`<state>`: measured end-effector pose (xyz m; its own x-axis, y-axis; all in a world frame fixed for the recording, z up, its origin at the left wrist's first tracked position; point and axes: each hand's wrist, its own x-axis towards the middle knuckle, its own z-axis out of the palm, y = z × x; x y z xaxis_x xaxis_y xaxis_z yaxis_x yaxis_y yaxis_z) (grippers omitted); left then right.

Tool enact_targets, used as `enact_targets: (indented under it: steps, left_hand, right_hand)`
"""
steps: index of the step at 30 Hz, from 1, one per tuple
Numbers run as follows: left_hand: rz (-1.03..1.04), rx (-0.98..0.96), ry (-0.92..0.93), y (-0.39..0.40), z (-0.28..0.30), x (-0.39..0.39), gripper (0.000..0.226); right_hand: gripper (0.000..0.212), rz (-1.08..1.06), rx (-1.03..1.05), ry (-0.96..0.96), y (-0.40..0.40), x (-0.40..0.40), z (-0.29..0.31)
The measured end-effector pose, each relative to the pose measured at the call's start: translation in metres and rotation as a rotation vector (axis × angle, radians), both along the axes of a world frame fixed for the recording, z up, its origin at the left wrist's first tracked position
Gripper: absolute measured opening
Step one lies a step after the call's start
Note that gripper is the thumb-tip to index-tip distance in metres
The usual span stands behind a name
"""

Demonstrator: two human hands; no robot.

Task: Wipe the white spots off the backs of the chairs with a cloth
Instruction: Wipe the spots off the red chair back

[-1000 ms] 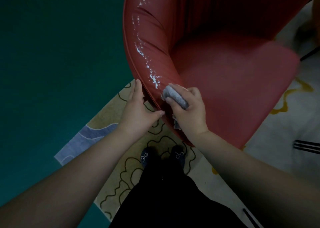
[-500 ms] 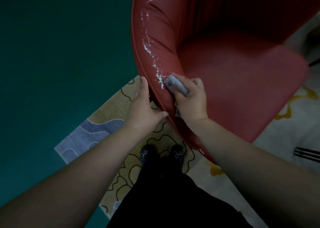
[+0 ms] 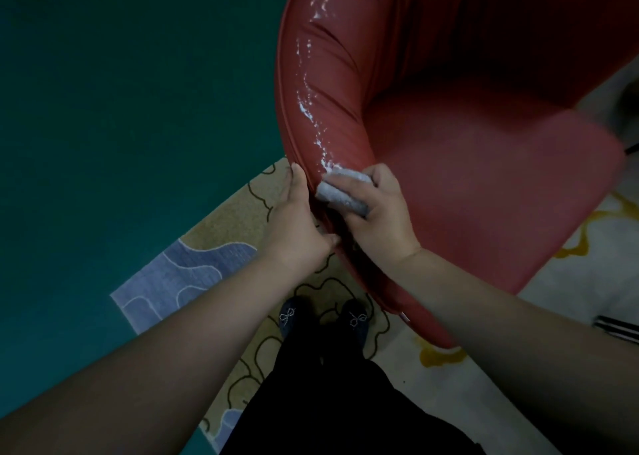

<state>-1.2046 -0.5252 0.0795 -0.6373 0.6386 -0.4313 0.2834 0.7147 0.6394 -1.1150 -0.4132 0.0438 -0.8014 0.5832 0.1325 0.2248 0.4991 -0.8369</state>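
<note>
Early stage: right hand (image 3: 378, 219) pinching wadded cloth (image 3: 342, 191) at lowest white spots (image 3: 313, 108) on red chair (image 3: 466, 185) back (trail above untouched); left hand (image 3: 294, 226) grip spread, bracing rim

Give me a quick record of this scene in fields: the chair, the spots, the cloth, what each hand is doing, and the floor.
chair: red chair, glossy curved back, seen from above
spots: white spots in a streak down the backrest's top edge, ending at the cloth
cloth: folded grey cloth, pressed to the lower end of the streak
right hand: right hand grips the cloth
left hand: left hand rests flat on the outer side of the back
floor: patterned rug over green floor
progress: spots remain
</note>
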Motion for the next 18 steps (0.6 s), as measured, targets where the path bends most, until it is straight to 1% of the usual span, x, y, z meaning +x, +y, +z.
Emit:
enact_targets:
  steps: [2, 5, 7, 11, 15, 18]
  left_hand:
    - [0.007, -0.003, -0.014, 0.0, 0.001, -0.001, 0.121]
    - [0.009, -0.005, -0.025, 0.002, 0.002, -0.001, 0.124]
    - [0.013, -0.01, -0.03, 0.003, 0.003, 0.0, 0.124]
    - [0.007, -0.025, -0.021, 0.001, 0.003, 0.001, 0.123]
    - [0.007, 0.001, -0.051, 0.001, 0.003, -0.003, 0.126]
    - [0.036, 0.035, -0.078, -0.001, 0.004, -0.005, 0.127]
  right_hand:
    - [0.045, -0.036, 0.001, -0.026, 0.007, -0.012, -0.002]
    - [0.038, -0.16, -0.118, -0.019, 0.012, -0.031, 0.0]
    - [0.037, -0.132, -0.146, 0.009, 0.013, -0.025, 0.001]
    - [0.043, 0.006, -0.033, 0.012, 0.004, 0.0, 0.001]
    - [0.038, -0.051, 0.002, 0.001, 0.022, -0.047, 0.005]
    - [0.036, -0.082, -0.081, 0.029, 0.029, -0.065, 0.003]
